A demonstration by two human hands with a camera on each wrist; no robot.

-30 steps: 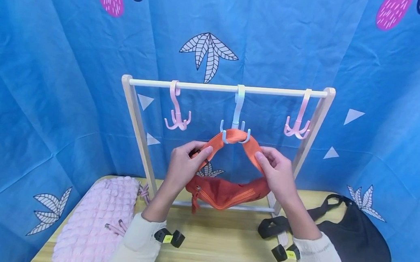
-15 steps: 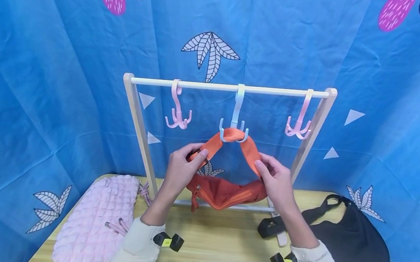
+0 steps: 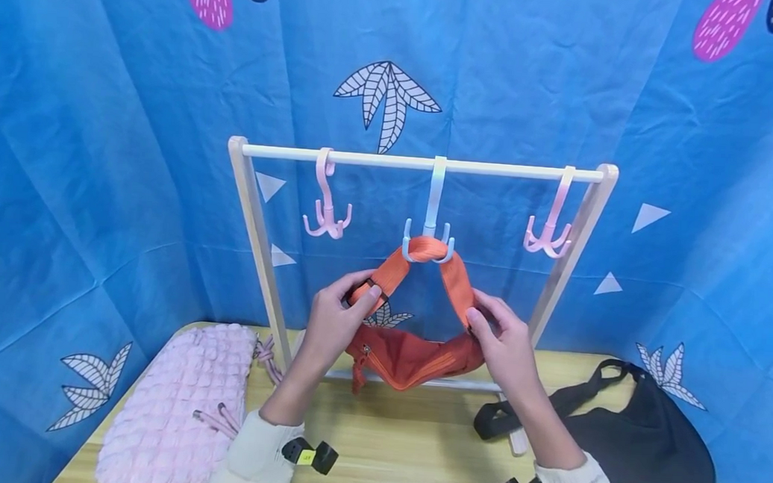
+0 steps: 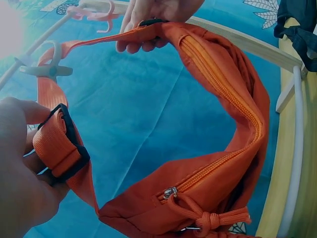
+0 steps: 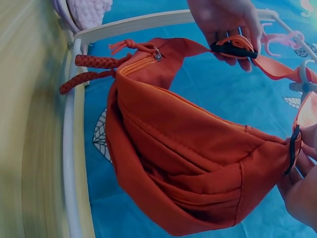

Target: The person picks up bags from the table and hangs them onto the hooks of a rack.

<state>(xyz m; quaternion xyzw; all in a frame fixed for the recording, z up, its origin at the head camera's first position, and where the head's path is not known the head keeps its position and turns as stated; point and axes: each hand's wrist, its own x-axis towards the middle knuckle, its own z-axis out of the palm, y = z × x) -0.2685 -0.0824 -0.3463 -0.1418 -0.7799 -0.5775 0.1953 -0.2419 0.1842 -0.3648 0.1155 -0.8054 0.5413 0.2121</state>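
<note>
A red-orange waist bag [image 3: 412, 355] hangs by its orange strap [image 3: 428, 249] from the blue middle hook [image 3: 431, 222] on the rack. My left hand [image 3: 339, 314] pinches the strap's left side at a black buckle [image 4: 74, 163], thumb in front. On the other side, my right hand [image 3: 506, 340] pinches the strap low down, beside the black ring [image 5: 293, 148] where it meets the bag. The bag's body sags between the hands, with its zip and cord pull [image 4: 210, 218] showing in the left wrist view.
The wooden rack [image 3: 252, 232] also carries a pink hook [image 3: 326, 215] on the left and another pink hook [image 3: 548, 234] on the right. A pink quilted bag [image 3: 173, 406] lies at the table's left, and a black bag [image 3: 647, 454] at its right.
Both hands have slid slightly down along the strap, and the right hand has moved a little inward. The strap stays on the middle hook, which has turned slightly.
</note>
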